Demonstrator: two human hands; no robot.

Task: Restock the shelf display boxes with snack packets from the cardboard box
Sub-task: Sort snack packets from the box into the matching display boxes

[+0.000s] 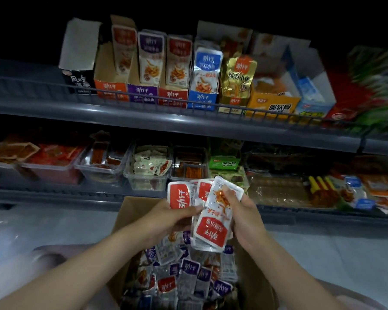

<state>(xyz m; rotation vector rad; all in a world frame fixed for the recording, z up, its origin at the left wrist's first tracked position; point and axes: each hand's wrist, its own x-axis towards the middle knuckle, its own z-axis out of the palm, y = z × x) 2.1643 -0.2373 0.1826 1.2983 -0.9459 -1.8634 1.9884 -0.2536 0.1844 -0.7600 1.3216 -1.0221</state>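
Note:
My left hand point(166, 217) and my right hand point(244, 211) together grip a stack of red-and-white snack packets point(213, 222) above the open cardboard box point(130, 211). The box holds several loose packets point(184, 274) with red and purple labels. On the upper shelf stand the display boxes: an orange one point(111, 87), a purple one point(142, 92), a red one point(173, 95) and a blue one point(202, 100), each with upright packets inside.
A wire rail point(143, 97) runs along the front of the upper shelf. A black box point(78, 80) stands at its left, yellow and blue cartons point(273, 106) at its right. The lower shelf carries clear plastic tubs point(146, 175) of other snacks. Pale floor shows on both sides.

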